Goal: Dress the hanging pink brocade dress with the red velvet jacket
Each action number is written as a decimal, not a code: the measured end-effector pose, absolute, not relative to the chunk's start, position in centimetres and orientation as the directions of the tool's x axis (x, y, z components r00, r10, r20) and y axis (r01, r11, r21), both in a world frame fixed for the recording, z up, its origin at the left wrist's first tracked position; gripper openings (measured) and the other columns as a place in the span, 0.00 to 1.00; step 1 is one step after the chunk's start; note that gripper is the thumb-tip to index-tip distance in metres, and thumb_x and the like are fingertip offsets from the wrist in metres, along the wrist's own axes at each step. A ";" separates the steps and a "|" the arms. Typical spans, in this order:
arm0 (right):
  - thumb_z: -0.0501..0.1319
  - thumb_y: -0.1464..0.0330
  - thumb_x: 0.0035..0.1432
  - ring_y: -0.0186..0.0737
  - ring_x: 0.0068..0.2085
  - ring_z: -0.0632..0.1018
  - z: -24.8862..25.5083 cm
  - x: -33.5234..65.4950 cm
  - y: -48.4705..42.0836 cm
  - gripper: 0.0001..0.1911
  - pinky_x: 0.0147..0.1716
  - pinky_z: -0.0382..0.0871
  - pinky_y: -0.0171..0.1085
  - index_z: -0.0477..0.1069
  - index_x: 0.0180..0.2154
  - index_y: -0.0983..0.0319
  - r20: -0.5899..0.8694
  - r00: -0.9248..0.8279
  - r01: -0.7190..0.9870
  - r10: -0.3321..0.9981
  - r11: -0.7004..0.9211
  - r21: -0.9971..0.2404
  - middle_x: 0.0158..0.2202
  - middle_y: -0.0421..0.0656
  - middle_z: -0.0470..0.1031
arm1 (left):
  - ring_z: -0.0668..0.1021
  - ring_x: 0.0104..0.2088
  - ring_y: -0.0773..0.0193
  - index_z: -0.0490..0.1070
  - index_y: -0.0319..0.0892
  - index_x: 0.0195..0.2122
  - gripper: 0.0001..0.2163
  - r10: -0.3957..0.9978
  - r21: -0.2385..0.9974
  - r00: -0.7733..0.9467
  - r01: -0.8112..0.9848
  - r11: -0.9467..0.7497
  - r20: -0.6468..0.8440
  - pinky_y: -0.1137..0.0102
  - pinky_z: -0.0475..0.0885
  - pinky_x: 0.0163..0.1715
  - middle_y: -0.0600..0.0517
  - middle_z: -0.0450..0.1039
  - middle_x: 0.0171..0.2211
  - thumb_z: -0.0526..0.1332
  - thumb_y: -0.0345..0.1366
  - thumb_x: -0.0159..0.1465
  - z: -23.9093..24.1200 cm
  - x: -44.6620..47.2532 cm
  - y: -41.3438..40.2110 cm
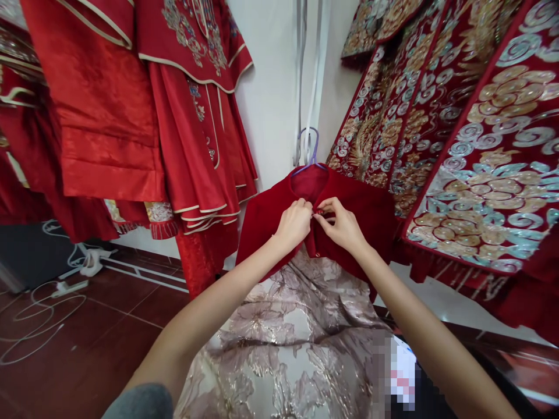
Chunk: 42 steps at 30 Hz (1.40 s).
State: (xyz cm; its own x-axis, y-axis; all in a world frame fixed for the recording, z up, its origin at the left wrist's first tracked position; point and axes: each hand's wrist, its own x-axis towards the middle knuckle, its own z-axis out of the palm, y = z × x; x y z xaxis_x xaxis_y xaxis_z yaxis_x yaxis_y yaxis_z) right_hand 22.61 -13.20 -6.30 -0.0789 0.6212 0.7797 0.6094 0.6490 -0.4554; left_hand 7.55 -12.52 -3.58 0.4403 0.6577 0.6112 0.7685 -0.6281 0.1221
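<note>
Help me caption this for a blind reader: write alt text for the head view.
The left hand and right hand pinch the front opening of a red velvet jacket just below its collar. It hangs on a purple hanger above pale floral brocade fabric, with red embroidered garments hanging on both sides.

- Red robes point(131, 116) block the left; embroidered robes point(471, 145) crowd the right.
- A narrow gap opens between them at the wall point(271, 105), with the red jacket point(266, 224) filling its lower part.
- Cables point(39, 314) litter the left floor point(113, 343).

red robes point(131, 87), gold-embroidered gowns point(480, 145), white cables point(43, 314), perhaps a power strip point(65, 287)
</note>
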 end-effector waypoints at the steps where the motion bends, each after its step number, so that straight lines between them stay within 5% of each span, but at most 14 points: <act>1: 0.58 0.64 0.56 0.41 0.39 0.77 -6.2 22.6 -13.2 0.10 0.36 0.76 0.41 0.62 0.40 0.58 0.780 -0.080 0.614 0.621 0.647 -0.453 0.38 0.44 0.74 | 0.73 0.45 0.54 0.69 0.39 0.39 0.07 0.657 0.123 0.441 0.767 -0.630 0.611 0.64 0.70 0.46 0.42 0.69 0.42 0.53 0.28 0.63 -3.6 7.6 -12.5; 6: 0.59 0.64 0.54 0.40 0.39 0.76 -6.2 22.4 -12.3 0.12 0.38 0.75 0.41 0.60 0.40 0.58 0.776 -0.088 0.575 0.624 0.668 -0.472 0.37 0.44 0.72 | 0.75 0.44 0.56 0.70 0.40 0.37 0.07 0.667 0.202 0.419 0.734 -0.648 0.617 0.65 0.69 0.48 0.43 0.71 0.41 0.54 0.27 0.62 -3.3 7.5 -12.2; 10: 0.57 0.61 0.55 0.39 0.42 0.74 -8.1 21.0 -12.1 0.17 0.42 0.73 0.42 0.56 0.44 0.59 0.761 0.077 0.416 0.644 0.673 -0.612 0.43 0.46 0.67 | 0.77 0.42 0.59 0.69 0.41 0.40 0.09 0.704 0.426 0.339 0.608 -0.670 0.624 0.64 0.70 0.48 0.46 0.74 0.39 0.56 0.26 0.60 -4.2 7.5 -11.6; 13: 0.58 0.61 0.52 0.37 0.43 0.73 -11.5 19.4 -13.5 0.25 0.41 0.74 0.39 0.49 0.48 0.57 0.677 0.261 0.236 0.688 0.634 -0.736 0.49 0.49 0.61 | 0.77 0.43 0.62 0.67 0.40 0.45 0.11 0.776 0.714 0.232 0.306 -0.630 0.586 0.64 0.70 0.48 0.45 0.75 0.41 0.58 0.27 0.60 -6.6 8.0 -11.2; 16: 0.64 0.66 0.45 0.37 0.42 0.72 -15.3 18.2 -15.0 0.35 0.37 0.74 0.38 0.47 0.51 0.55 0.637 0.281 0.250 0.718 0.586 -0.771 0.53 0.50 0.57 | 0.77 0.45 0.64 0.66 0.39 0.47 0.11 0.883 0.888 0.102 -0.080 -0.453 0.459 0.64 0.70 0.48 0.42 0.74 0.46 0.55 0.37 0.65 -9.1 8.8 -11.3; 22: 0.61 0.64 0.50 0.38 0.39 0.74 -18.5 18.3 -15.0 0.22 0.36 0.74 0.40 0.54 0.46 0.57 0.584 0.407 0.242 0.702 0.534 -0.810 0.44 0.47 0.67 | 0.73 0.54 0.61 0.67 0.41 0.50 0.19 0.945 0.886 0.152 -0.417 -0.204 0.289 0.64 0.69 0.52 0.40 0.68 0.55 0.49 0.48 0.66 -10.2 9.3 -12.9; 30: 0.56 0.63 0.55 0.37 0.30 0.74 -13.8 20.9 -19.8 0.14 0.24 0.70 0.36 0.61 0.44 0.58 0.531 0.421 0.166 0.736 0.513 -0.842 0.39 0.46 0.72 | 0.68 0.59 0.60 0.65 0.45 0.55 0.25 0.964 0.887 0.169 -0.448 -0.110 0.204 0.61 0.68 0.54 0.46 0.62 0.61 0.39 0.51 0.67 -11.6 9.1 -14.4; 34: 0.60 0.62 0.54 0.42 0.41 0.76 -11.7 20.1 -22.2 0.15 0.35 0.75 0.40 0.64 0.44 0.56 0.557 0.303 0.117 0.773 0.550 -0.827 0.45 0.47 0.72 | 0.67 0.60 0.63 0.64 0.47 0.56 0.21 0.969 0.863 0.113 -0.486 -0.138 0.219 0.65 0.67 0.55 0.50 0.59 0.63 0.43 0.47 0.67 -12.0 10.1 -15.0; 38: 0.58 0.60 0.58 0.43 0.51 0.72 -11.7 18.6 -22.3 0.16 0.47 0.72 0.42 0.66 0.48 0.56 0.566 0.083 0.087 0.820 0.560 -0.824 0.51 0.46 0.71 | 0.75 0.51 0.59 0.68 0.43 0.52 0.25 0.965 0.884 0.161 -0.453 -0.113 0.206 0.64 0.72 0.48 0.45 0.73 0.50 0.42 0.52 0.66 -11.9 9.9 -16.0; 42: 0.56 0.59 0.60 0.41 0.48 0.74 -13.1 17.9 -21.0 0.17 0.43 0.72 0.40 0.67 0.49 0.57 0.544 0.011 0.099 0.839 0.541 -0.835 0.50 0.47 0.71 | 0.78 0.42 0.59 0.72 0.39 0.45 0.26 0.984 0.905 0.082 -0.409 -0.115 0.161 0.65 0.72 0.45 0.46 0.77 0.37 0.45 0.55 0.64 -12.6 9.2 -15.9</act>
State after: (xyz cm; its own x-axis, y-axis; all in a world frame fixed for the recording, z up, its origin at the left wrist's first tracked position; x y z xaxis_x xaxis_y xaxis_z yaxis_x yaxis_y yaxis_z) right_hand 17.91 -20.97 -13.09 0.0112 0.8388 0.5444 0.0994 0.5408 -0.8353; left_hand 9.24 -15.89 -12.55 0.0817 0.9835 0.1614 -0.4091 -0.1145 0.9053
